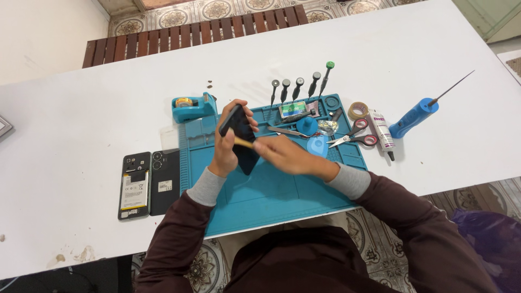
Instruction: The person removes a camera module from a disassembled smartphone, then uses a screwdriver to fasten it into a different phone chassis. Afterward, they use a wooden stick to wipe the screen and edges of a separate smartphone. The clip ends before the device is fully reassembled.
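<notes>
My left hand (227, 147) holds a dark phone screen panel (242, 142) tilted up on edge above the teal work mat (271, 190). My right hand (282, 153) grips a thin stick with a pale wooden handle (243, 143), whose tip rests against the panel. Both hands meet over the mat's upper middle. To the left, on the white table (81, 119), lie an opened phone body with its battery showing (134, 185) and a black back cover (165, 181) side by side.
Several screwdrivers (299, 88) stand along the mat's far edge. A teal tape dispenser (192, 107) sits at its upper left. Right of the mat lie red-handled scissors (358, 135), a tape roll (357, 110), a glue tube (381, 131) and a blue-handled probe (418, 115). Tweezers (286, 131) rest on the mat.
</notes>
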### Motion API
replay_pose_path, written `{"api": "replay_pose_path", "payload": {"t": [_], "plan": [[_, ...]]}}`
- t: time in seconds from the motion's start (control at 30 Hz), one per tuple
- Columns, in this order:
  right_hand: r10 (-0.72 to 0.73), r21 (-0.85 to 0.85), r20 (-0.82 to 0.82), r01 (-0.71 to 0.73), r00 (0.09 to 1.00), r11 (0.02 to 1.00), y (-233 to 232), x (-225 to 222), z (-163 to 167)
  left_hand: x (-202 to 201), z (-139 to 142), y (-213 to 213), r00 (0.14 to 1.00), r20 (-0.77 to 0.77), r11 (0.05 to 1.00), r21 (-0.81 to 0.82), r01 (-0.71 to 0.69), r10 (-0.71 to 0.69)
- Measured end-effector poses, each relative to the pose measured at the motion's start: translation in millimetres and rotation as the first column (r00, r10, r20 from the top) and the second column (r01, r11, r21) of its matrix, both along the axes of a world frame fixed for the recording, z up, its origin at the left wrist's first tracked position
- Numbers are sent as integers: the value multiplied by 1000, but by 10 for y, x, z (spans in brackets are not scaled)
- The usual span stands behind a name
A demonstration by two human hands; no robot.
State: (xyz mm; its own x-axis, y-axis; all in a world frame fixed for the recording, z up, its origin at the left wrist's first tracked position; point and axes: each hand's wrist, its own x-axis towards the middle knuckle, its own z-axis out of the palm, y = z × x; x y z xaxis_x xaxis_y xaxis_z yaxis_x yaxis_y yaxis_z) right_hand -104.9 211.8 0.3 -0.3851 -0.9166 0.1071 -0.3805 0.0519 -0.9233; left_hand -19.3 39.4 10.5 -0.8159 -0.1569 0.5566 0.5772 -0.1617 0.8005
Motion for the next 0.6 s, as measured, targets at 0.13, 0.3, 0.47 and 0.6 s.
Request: {"api": "replay_pose_path", "payload": {"t": [0.13,0.3,0.47,0.6], "plan": [[32,-8,-112,-33,993,999,24,20,-2,11,-29,11,998,-19,991,-117,-58,56],[-167,-63,-20,165,986,984,-24,-168,30,-17,-43,-27,996,-34,986,-144,-89,85],[-149,-26,-10,148,989,989,-5,-79,55,-5,-26,-13,996,-15,986,-139,-88,86],[1,-34,-183,-7,983,999,40,46,56,16,-22,-10,1000,18,993,-116,-16,19]]}}
